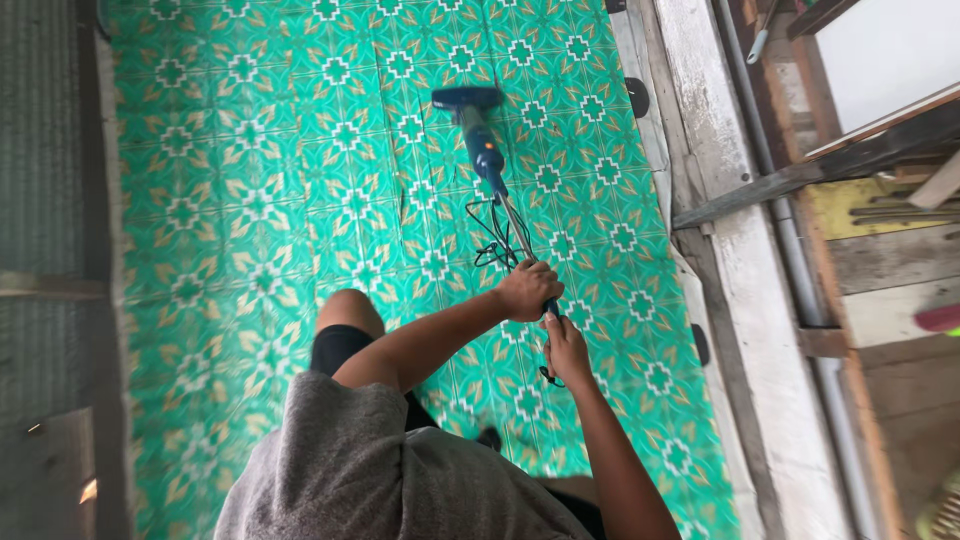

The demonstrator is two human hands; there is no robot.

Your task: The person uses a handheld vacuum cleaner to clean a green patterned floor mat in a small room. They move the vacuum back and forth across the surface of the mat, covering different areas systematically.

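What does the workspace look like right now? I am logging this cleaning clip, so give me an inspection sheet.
Surface: green patterned floor mat, flat.
Job's things: blue stick vacuum, its head on the mat, its tube slanting back to the hands.
Clutter: nothing seen on the mat.
Grippers: left hand closed round the handle; right hand gripping just below it.
Cables: black cord looped beside the tube.
Surroundings: weathered wooden ledge and grey pipe at the right edge; corrugated sheet opposite.
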